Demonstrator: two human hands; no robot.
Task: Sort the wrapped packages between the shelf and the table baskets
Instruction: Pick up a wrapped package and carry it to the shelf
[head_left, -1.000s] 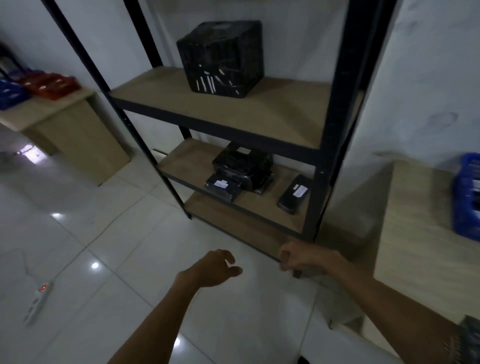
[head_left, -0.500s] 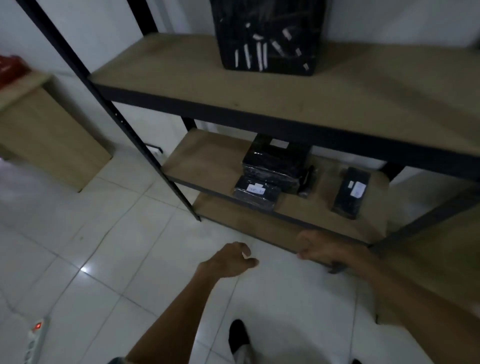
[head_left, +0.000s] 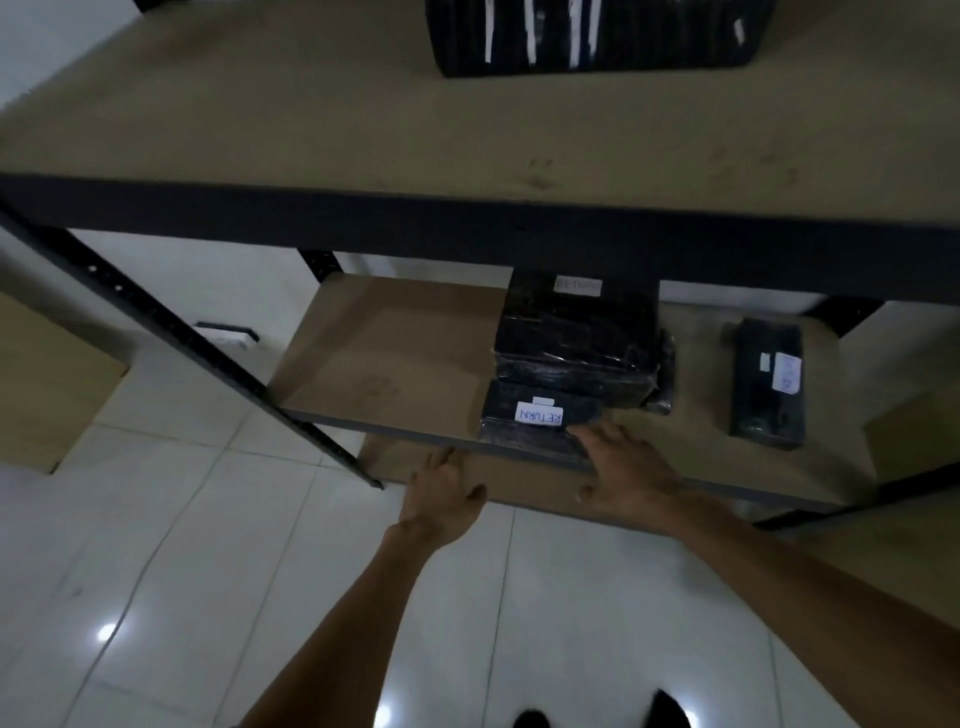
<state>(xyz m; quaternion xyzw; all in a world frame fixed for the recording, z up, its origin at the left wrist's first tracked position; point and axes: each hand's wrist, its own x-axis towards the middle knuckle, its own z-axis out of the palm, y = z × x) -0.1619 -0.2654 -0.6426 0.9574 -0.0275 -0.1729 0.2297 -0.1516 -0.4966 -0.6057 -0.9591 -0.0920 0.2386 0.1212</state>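
1. At the left, a black shelf post (head_left: 171, 332) runs down at a slant to the white tiled floor (head_left: 156, 571).
2. The middle board (head_left: 389, 353) of the shelf is bare wood on its left half.
3. The left hand (head_left: 441, 499) is just in front of this board, below its front edge. Its fingers are relaxed and it holds nothing.
4. A flat package (head_left: 530, 421) in black wrap lies at the front edge of the middle board and has a white label with the word "RETURN".
5. Directly behind it, touching, sits a big package (head_left: 576, 353), also in black wrap.
6. On the upper board (head_left: 260, 104), a large top package (head_left: 597, 36) with white strips is cut off by the picture edge.
7. The right hand (head_left: 628, 467) is palm down with straight fingers. Its fingertips touch the right end of the flat package and do not grasp it.
8. At the right, well apart, lies a narrow package (head_left: 769, 384) with a small label.
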